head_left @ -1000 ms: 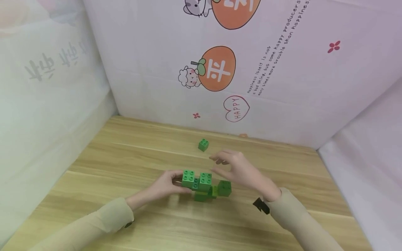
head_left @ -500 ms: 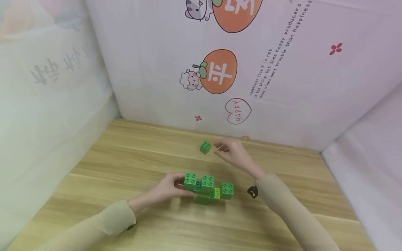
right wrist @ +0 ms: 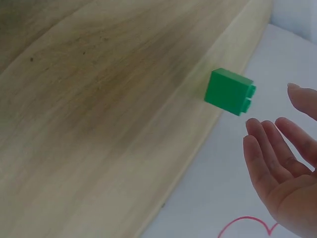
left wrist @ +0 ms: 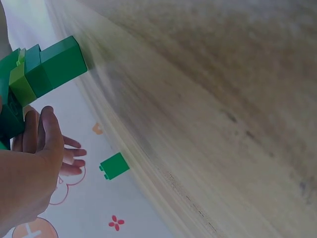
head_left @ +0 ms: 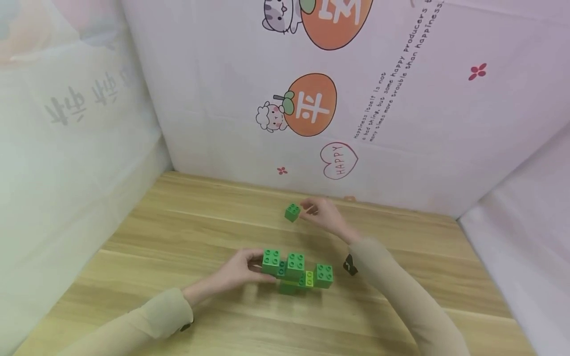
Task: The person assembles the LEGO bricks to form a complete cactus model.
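Note:
My left hand (head_left: pixel 240 269) grips the left end of a build of toy building bricks (head_left: pixel 295 267), with thumb and fingers on either side. Green blocks with round studs make up most of it, joined by darker green and yellow-green pieces. In the left wrist view, the build (left wrist: pixel 62 62) shows at the upper left, above the hand (left wrist: pixel 32 168). Farther back on the table stands a single green brick (head_left: pixel 292 212), studs up. My right hand (head_left: pixel 324 215) is just right of it, fingers apart and holding nothing. The right wrist view shows the brick (right wrist: pixel 229 91) beyond the fingertips.
The wooden table (head_left: pixel 213 217) ends at a white printed cloth wall (head_left: pixel 213 99) close behind the single brick. More white cloth (head_left: pixel 80 163) rises at the left and right sides. Dark bands (head_left: pixel 350 265) show at both wrists.
My right hand has moved back and left, away from above the build, to the single brick's right side. The left hand keeps its hold on the build.

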Motion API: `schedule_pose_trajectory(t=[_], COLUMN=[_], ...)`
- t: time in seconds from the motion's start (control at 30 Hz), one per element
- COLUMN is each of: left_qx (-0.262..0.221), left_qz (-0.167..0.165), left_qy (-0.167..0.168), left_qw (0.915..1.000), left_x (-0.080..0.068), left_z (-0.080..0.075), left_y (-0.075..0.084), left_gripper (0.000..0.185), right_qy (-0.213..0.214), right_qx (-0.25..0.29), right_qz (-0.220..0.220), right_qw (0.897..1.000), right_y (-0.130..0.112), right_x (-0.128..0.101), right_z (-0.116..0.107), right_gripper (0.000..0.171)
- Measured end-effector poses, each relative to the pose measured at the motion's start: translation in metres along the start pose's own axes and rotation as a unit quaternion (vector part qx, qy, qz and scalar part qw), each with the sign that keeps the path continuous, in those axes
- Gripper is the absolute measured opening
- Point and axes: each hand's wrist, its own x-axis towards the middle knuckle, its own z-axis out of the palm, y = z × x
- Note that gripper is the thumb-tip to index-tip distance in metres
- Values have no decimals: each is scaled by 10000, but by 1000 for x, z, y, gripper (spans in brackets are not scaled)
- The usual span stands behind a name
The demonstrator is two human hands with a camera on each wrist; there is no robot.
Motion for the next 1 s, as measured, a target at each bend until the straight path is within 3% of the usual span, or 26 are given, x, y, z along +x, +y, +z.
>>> schedule_pose_trajectory(t=[0.57,1.0], left_qx=[-43,-77], left_qz=[-3,-114], left_qy=[-20,5], left_qw=[10000,9999], left_x=[-2,-2], left_z=[-1,-3], left_y=[-1,-1], left_gripper=[47,48], right_qy=[-153,-258], right_qx=[223,52], right_qz=[492,448], right_qw=[9984,9986], right_y=[19,23], right_x=[25,33], right_z=[20,30], right_gripper=[52,42])
